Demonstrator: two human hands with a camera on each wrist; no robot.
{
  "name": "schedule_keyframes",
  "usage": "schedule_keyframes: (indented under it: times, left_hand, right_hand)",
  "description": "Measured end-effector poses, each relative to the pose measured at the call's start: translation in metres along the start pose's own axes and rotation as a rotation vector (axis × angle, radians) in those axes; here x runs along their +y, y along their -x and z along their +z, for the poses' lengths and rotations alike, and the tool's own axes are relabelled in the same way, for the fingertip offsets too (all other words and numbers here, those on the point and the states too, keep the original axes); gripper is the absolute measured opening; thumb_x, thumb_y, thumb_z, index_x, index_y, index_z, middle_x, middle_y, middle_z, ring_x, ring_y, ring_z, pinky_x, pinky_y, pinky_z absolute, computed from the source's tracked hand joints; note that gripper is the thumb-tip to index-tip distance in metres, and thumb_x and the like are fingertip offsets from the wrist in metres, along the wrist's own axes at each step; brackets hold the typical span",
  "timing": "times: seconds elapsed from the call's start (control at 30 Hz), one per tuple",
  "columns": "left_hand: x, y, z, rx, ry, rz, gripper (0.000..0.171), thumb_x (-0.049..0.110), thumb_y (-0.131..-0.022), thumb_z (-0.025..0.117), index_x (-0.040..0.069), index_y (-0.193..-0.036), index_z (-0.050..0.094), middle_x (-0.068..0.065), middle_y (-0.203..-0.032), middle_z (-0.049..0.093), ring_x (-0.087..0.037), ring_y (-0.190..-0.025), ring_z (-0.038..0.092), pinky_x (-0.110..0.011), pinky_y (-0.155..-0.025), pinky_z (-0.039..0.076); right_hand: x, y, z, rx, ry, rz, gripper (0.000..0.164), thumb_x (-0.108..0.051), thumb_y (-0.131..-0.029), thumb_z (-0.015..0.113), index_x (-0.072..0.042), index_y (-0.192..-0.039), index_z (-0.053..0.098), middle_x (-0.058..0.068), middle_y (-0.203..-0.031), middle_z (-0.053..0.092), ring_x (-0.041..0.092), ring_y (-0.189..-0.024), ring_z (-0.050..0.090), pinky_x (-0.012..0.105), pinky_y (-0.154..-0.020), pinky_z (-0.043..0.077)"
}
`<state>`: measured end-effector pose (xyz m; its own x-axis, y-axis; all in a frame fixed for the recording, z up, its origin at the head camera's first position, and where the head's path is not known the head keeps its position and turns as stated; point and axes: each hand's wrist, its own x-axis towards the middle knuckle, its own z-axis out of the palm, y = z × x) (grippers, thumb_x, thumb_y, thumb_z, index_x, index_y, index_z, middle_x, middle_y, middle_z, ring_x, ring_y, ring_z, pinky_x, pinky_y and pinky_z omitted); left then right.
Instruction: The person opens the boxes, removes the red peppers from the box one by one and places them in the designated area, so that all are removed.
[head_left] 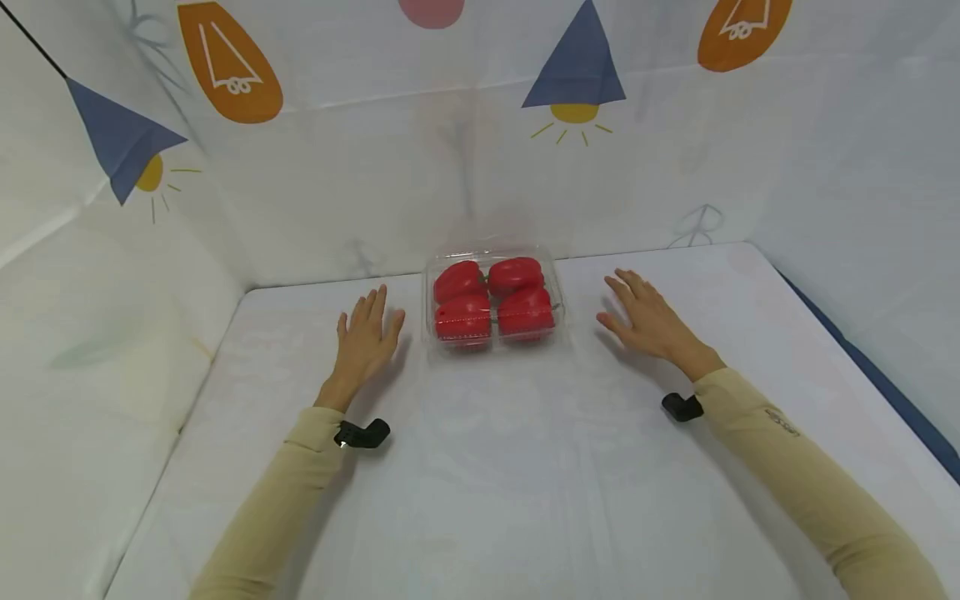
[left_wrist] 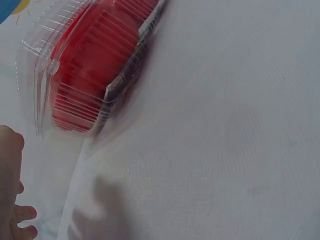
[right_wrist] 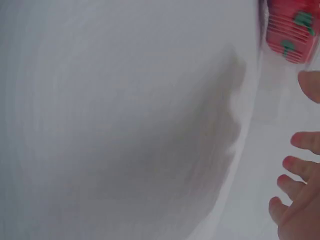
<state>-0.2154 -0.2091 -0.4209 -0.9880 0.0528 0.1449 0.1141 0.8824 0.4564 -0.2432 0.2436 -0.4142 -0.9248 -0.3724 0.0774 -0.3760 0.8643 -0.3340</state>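
Observation:
A clear plastic clamshell box (head_left: pixel 428 312) sits at the back middle of the table, its lid down over several red bell peppers (head_left: pixel 527 310). To its left, my left hand (head_left: pixel 366 337) is held with fingers straight and spread, apart from the box. My right hand (head_left: pixel 651 323) is off to the right, farther from the box, its fingers loosely extended and holding nothing. Ribbed plastic walls (left_wrist: pixel 75 107) show close up in the left wrist view, with fingers at the left edge. Green stems (right_wrist: pixel 303 20) of the peppers appear in the right wrist view.
The white-covered table (head_left: pixel 510 483) has a back edge just behind the box. White cloth walls (head_left: pixel 345 183) printed with lamps and bulbs enclose the back and sides. A black wrist device (head_left: pixel 362 434) sticks out from the left sleeve, and another (head_left: pixel 682 407) from the right.

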Motion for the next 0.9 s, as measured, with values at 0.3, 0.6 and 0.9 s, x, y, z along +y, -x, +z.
schedule_keyframes:
  times: [0.3, 0.6, 0.9]
  left_hand:
    - [0.015, -0.001, 0.013, -0.047, 0.623, 0.014, 0.060, 0.042, -0.103, 0.023, 0.010, -0.152, 0.010, -0.012, -0.157, 0.021, -0.028, -0.144, 0.023, -0.045, -0.118, 0.022]
    - [0.043, 0.008, 0.015, -0.264, 0.901, -0.031, 0.057, 0.033, -0.103, 0.019, 0.020, -0.152, -0.007, -0.005, -0.160, 0.002, -0.025, -0.148, 0.006, -0.051, -0.118, 0.017]
    - [0.059, 0.021, 0.010, -0.220, 0.843, 0.033, 0.074, 0.022, -0.100, 0.043, 0.013, -0.152, -0.008, -0.007, -0.160, -0.005, -0.030, -0.148, 0.005, -0.047, -0.119, 0.014]
  right_hand:
    - [-0.008, -0.001, 0.001, 0.063, -0.323, 0.011, 0.060, -0.037, -0.099, 0.045, -0.007, -0.147, 0.027, 0.016, -0.155, 0.020, 0.040, -0.141, 0.021, 0.062, -0.110, 0.023]
    - [-0.016, -0.002, 0.012, 0.102, -0.503, -0.026, 0.056, -0.029, -0.099, 0.048, -0.007, -0.146, 0.030, 0.015, -0.154, 0.023, 0.039, -0.138, 0.029, 0.057, -0.109, 0.030]
    - [-0.053, 0.001, -0.001, 0.145, -0.641, -0.091, 0.050, -0.008, -0.098, 0.047, 0.004, -0.143, 0.030, 0.023, -0.149, 0.025, 0.042, -0.137, 0.030, 0.058, -0.109, 0.030]
